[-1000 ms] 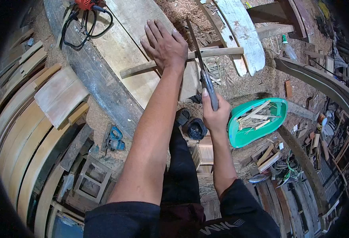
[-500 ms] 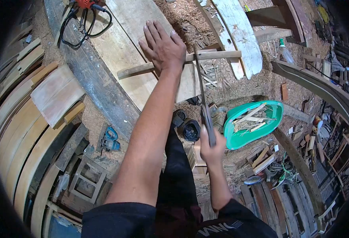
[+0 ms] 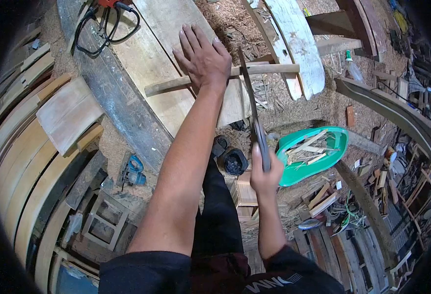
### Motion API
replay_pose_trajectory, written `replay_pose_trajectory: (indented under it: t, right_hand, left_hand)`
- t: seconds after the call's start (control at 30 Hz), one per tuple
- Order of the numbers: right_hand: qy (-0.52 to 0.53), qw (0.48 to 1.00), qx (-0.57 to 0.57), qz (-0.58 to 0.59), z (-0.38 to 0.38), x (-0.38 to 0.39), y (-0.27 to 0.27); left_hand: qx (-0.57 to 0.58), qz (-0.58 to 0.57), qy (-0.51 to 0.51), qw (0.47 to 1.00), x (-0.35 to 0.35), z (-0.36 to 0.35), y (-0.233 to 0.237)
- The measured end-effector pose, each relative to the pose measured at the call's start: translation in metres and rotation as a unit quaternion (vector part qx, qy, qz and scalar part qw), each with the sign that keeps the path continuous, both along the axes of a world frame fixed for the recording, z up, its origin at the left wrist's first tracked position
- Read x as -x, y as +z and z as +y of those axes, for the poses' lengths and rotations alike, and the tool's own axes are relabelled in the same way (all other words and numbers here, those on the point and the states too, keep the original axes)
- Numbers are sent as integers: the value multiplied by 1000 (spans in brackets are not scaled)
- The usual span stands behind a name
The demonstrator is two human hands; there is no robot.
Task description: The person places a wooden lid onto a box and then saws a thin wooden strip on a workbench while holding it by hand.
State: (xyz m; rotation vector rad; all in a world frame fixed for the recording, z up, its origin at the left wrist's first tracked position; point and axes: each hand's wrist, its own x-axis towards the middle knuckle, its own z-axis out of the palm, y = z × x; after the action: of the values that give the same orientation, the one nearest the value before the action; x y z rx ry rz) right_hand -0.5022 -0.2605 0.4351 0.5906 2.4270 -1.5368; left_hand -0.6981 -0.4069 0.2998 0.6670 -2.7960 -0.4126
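Note:
My left hand [image 3: 205,61] lies flat with its fingers stretched out, the palm pressing on a narrow wooden strip [image 3: 169,86]. That strip lies crosswise over pale boards [image 3: 164,49], and its right end reaches to a white-painted plank [image 3: 301,49]. In my right hand [image 3: 267,171] is the handle of a handsaw, my fingers wrapped round it. The long thin blade of the handsaw [image 3: 251,100] points away from me and crosses the strip just right of my left hand.
A green tub [image 3: 294,178] of wood offcuts stands to the right. On the left are a blue power tool [image 3: 135,171], a red tool [image 3: 108,3] with a black cord and stacked curved timber [image 3: 26,181]. Wood shavings cover the floor.
My right hand and the handsaw have moved slightly forward, away from my body. My left hand stays on the strip.

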Motion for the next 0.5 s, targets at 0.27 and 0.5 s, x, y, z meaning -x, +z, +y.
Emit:
replay_pose_trajectory:
  t: [0.27,0.5]
  right_hand:
    - [0,1000,-7,-5,-10,-11,14]
    - [22,999,-38,-5,-24,64,-19]
  left_hand:
    - [-2,-1,2,1000,2,0,-1]
    - [-15,9,-1,1000,-2,0,2]
